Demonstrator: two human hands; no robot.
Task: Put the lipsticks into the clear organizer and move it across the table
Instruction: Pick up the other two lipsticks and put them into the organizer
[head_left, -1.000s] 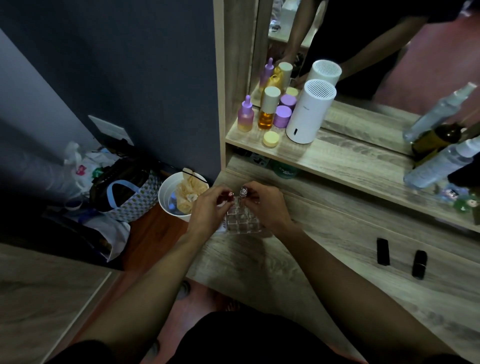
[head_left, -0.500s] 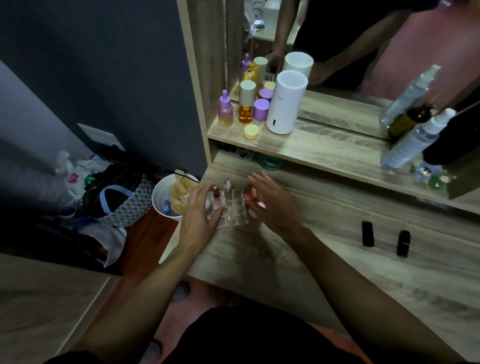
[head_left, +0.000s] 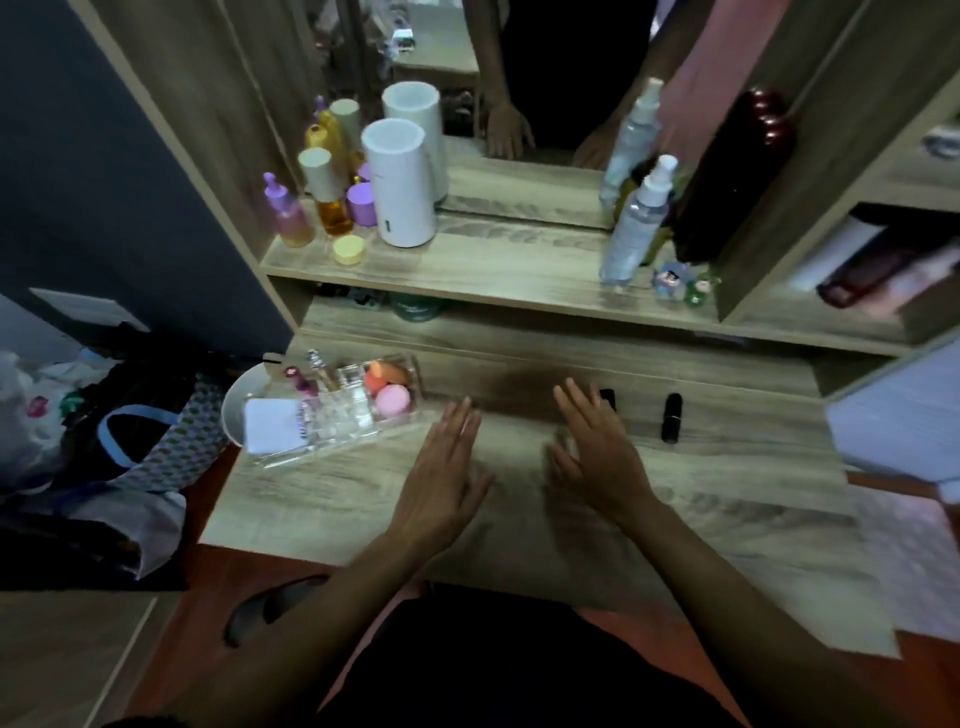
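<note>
Fingers spread and empty, my left hand (head_left: 441, 483) and right hand (head_left: 592, 452) hover between clear organizer (head_left: 337, 410) and two black lipsticks (head_left: 671, 418).

left hand (head_left: 448, 470) flat, right hand (head_left: 597, 449) spread

The desk (head_left: 519, 499) is pale grey-brown woodgrain. 2 black lipsticks (head_left: 671, 418) lie at the right. The clear organizer (head_left: 332, 415) at the left carries an orange sponge (head_left: 378, 375) and a pink sponge (head_left: 392, 399). On the far shelf stand a white cylinder (head_left: 400, 182), a lilac jar (head_left: 362, 203) and an amber bottle (head_left: 332, 208).
</note>
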